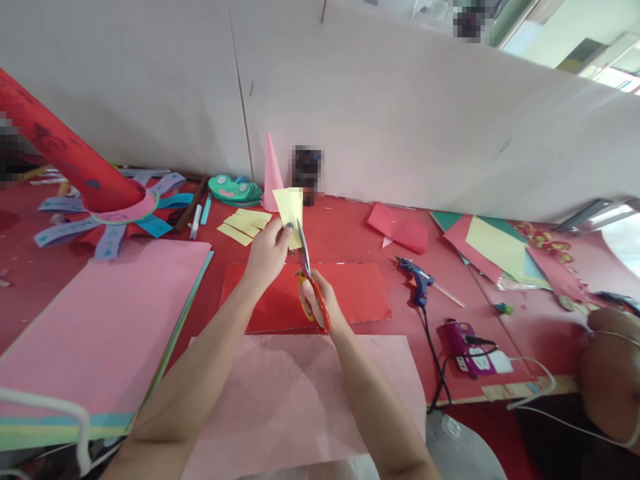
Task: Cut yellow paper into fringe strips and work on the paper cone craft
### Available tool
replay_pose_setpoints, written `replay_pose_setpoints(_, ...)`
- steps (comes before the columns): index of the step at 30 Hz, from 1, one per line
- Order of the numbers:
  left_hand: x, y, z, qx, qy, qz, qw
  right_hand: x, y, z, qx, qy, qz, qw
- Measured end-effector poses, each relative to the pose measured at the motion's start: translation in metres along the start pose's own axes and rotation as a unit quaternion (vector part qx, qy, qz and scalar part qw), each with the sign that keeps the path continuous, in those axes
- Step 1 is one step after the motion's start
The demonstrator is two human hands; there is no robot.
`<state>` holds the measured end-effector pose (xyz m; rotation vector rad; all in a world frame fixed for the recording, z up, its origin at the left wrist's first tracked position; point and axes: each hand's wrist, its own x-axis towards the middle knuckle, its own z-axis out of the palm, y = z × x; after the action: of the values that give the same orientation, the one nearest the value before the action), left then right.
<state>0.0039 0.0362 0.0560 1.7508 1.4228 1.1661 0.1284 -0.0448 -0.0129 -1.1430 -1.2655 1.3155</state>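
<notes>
Small yellow paper [289,207] held up above the table, upright, in front of the white wall board [400,120]. Left hand [267,257] pinches its lower edge, fingers closed on the paper. Scissors [306,263] with orange handles meet the paper at its lower right, blades pointing up and away from the person. Whether the blades are parted cannot be told. Right hand [320,300] is closed around the handles, fingers through the loops. Both forearms reach in from the bottom of the view. Directly below the hands lies a red sheet [360,293] flat on the red table [345,230], and nearer the person a pale pink sheet [280,393] lies under the arms. Behind the left hand, a few yellow strips [245,223] lie loosely together. Beyond them a pink cone [271,170] stands upright against the board, with green cutouts [234,190] just left of it. A marker [195,223] lies left of the strips. Far left: a large pink sheet [100,320] on a stack, and a red tube [65,153] tilted over a ring of blue and purple strips [113,230]. Right of the hands: a blue glue gun [417,280] with its black cord trailing toward the person, a folded red piece [400,227], and overlapping coloured sheets [495,250].
</notes>
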Motion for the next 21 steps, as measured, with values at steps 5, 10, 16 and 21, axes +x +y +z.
replay_pose_setpoints(5,-0.001,0.0,0.002,-0.012,-0.027,-0.016,0.999,0.002,0.008,0.001,0.055,-0.011,-0.004,0.998)
replay_pose_setpoints(10,-0.004,0.003,0.007,0.005,-0.065,-0.009,0.998,0.003,0.004,0.0,0.071,-0.011,-0.016,0.997)
replay_pose_setpoints(16,-0.007,0.006,0.013,0.004,-0.088,-0.008,0.996,0.002,-0.001,-0.001,0.064,0.0,-0.034,0.997)
replay_pose_setpoints(21,-0.008,0.009,0.011,0.004,-0.106,0.002,0.994,0.003,0.003,-0.001,0.051,0.014,-0.048,0.997)
